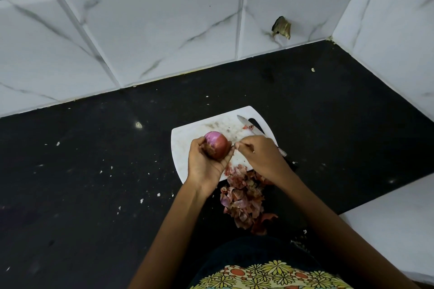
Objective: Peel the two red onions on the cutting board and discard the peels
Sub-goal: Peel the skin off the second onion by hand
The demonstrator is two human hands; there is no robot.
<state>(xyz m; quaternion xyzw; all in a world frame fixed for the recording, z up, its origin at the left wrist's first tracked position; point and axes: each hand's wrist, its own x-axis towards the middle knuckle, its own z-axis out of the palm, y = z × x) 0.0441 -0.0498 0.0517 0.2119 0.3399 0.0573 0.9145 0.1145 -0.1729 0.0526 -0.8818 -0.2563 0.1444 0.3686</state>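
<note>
The left hand (206, 162) cups a red onion (216, 145) in its grip above the near-left part of the white cutting board (187, 138), fingers curled under and round it, the onion's purple peeled top showing above the fingers. The right hand (260, 155) is just beside the onion's right side, fingertips pinched together, though whether they hold a scrap of skin is too small to tell. A heap of peels (244, 197) lies on the black worktop (94, 183) at the board's near edge, and a knife (249, 124) rests on the board behind the right hand.

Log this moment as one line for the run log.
left hand holds onion, part peeled | right hand pinching at it | peels piled by board | knife idle
</note>
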